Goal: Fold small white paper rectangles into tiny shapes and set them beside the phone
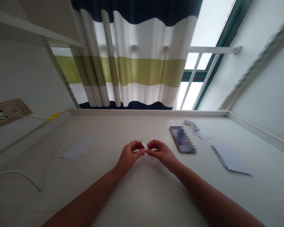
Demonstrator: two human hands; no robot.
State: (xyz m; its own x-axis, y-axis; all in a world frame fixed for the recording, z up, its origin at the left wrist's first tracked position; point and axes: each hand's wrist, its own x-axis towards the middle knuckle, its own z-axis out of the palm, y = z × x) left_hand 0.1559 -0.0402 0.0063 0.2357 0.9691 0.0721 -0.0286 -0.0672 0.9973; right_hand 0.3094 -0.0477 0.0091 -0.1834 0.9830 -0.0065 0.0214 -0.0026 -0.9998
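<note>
Over the middle of the pale desk (146, 195), my left hand (130, 154) and my right hand (162, 154) meet fingertip to fingertip. Between them they pinch a small white piece of paper (144, 145), thumbs and forefingers closed on it from both sides. It looks narrow and folded, though the fingers cover much of it. A phone (182, 140) lies just beyond my right hand, its screen blurred out. To the left, apart from my left hand, a flat white sheet (78, 148) rests on the desk.
At right lies a stack of white paper (232, 159); behind the phone are folded paper pieces (204, 134). A white cable (54, 148) runs from the wall socket (11, 110) across the left side. A raised rim (146, 112) borders the desk before a striped curtain (142, 69).
</note>
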